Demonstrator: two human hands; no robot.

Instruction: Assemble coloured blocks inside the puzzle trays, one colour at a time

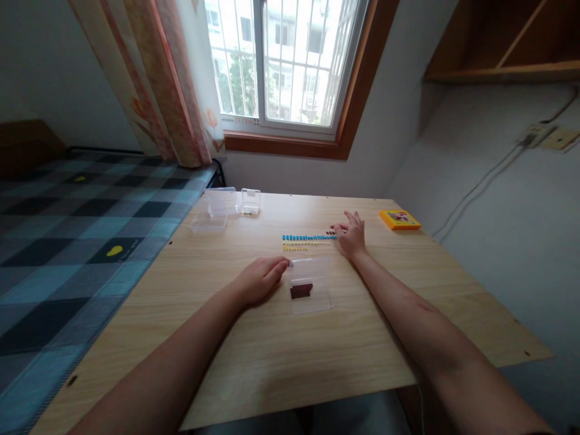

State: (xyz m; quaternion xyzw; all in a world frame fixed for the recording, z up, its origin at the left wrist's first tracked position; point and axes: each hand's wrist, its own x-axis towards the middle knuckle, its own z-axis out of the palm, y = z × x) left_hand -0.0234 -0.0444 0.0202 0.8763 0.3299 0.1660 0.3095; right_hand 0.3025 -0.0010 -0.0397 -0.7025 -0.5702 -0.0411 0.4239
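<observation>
At one table (362,356), the left hand (260,281) is at one box (322,297), the right hand (352,238) beside one blue row (308,238); neither grip is discernible.

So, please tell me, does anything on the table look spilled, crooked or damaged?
Nothing clearly stands out. The blue row looks straight, the brown pieces lie inside the front box, and no damage is visible.
</observation>
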